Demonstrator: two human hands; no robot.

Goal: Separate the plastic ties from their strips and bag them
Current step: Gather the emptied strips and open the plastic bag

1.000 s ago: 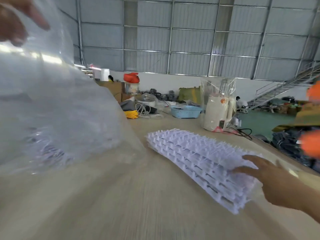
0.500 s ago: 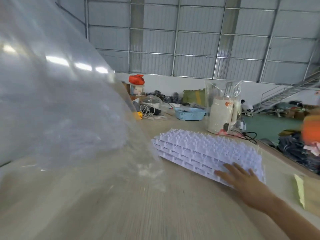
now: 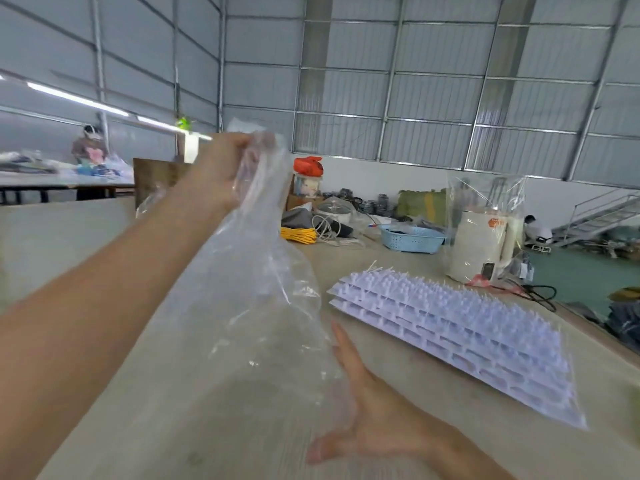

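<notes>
The left hand (image 3: 221, 168) was raised on an outstretched arm, its fingers gripping. The right hand (image 3: 363, 410) was low, fingers straight.

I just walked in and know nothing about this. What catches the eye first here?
The big clear bag held up in the middle, its neck gripped by the left hand while the open right hand steadies its lower side. To the right, a stack of white tie strips lies on the table.
</notes>
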